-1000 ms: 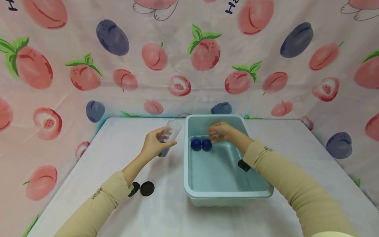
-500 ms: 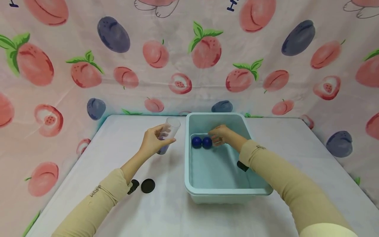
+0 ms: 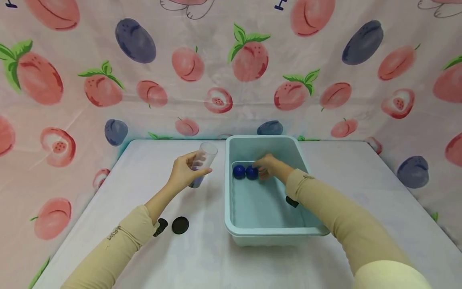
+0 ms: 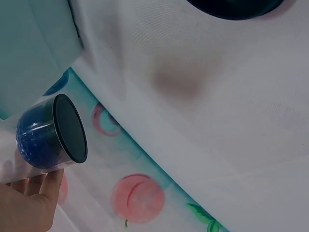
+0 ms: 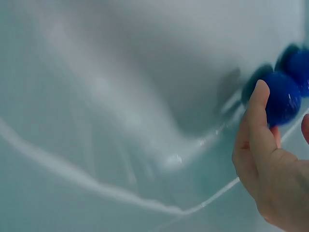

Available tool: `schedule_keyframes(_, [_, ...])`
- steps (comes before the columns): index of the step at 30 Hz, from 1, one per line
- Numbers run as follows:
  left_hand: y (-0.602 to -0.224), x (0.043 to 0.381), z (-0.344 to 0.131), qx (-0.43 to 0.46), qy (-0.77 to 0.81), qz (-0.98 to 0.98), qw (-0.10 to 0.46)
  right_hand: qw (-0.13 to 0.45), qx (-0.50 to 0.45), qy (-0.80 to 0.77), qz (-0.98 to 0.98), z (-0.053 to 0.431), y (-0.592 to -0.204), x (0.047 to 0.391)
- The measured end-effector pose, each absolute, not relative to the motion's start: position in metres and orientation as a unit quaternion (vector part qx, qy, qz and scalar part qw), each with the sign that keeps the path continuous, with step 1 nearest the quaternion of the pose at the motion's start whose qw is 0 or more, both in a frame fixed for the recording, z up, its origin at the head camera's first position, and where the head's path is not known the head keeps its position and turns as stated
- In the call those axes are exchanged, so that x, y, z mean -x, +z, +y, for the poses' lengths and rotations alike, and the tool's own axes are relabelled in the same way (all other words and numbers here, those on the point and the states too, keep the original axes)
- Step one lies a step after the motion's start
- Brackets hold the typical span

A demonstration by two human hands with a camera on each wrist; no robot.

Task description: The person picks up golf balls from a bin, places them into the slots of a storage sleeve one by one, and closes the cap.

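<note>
My left hand (image 3: pixel 182 172) grips a clear plastic tube (image 3: pixel 206 156), tilted above the table left of the basin. Its top looks uncovered in the head view. A dark blue ball (image 4: pixel 36 137) lies inside at the lower end, beside a black end cap (image 4: pixel 70 128). My right hand (image 3: pixel 268 165) reaches down into the pale blue-green basin (image 3: pixel 278 231). Its fingers touch the side of one shiny blue ball (image 5: pixel 284 99), with the thumb apart from it at the edge of the right wrist view. A second blue ball (image 3: pixel 238 171) lies just left of that one.
A round black lid (image 3: pixel 180 225) lies on the white table (image 3: pixel 202 257) left of the basin. Small black devices sit at both wrists. A fruit-printed cloth (image 3: pixel 216 60) hangs behind the table and along its sides.
My right hand has lowered into the basin and come up against the right-hand blue ball. My left hand still holds the tube in nearly the same place.
</note>
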State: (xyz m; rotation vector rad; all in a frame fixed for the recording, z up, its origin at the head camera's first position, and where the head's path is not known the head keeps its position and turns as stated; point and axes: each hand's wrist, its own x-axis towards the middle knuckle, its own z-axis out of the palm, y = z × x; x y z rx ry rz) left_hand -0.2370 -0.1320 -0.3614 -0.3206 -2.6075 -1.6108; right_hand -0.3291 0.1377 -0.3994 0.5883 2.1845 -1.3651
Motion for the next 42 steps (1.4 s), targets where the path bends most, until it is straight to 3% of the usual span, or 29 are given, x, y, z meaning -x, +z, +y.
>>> schedule_keyframes(7, [-0.362,0.236,-0.129,0.104,-0.527,-0.843,0.015,0.246,-0.220,-0.505,0.797,0.155,-0.492,0.395])
schedule_keyframes(11, [-0.361,0.236,-0.128,0.104,-0.528,-0.843,0.018,0.254,-0.204,-0.502,0.801,0.155,-0.511,0.404])
schedule_keyframes(20, [-0.362,0.238,-0.120,0.110,-0.528,-0.842,0.021,0.255,-0.217,-0.498,0.800,0.131,-0.431,0.347])
schedule_keyframes(24, [-0.361,0.238,-0.119,0.115,-0.530,-0.840,0.020,0.245,-0.203,-0.506,0.802,0.147,-0.485,0.387])
schedule_keyframes(26, [-0.360,0.239,-0.119,0.117,-0.530,-0.840,0.019,0.245,-0.196,-0.503,0.805,0.148,-0.481,0.382])
schedule_keyframes(34, [-0.356,0.240,-0.118,0.118,-0.524,-0.843,0.017,0.263,-0.157,-0.496,0.812,0.129,-0.379,0.314])
schedule_keyframes(42, [-0.357,0.241,-0.114,0.124,-0.533,-0.837,0.012,0.263,-0.150,-0.532,0.791,0.126,-0.345,0.293])
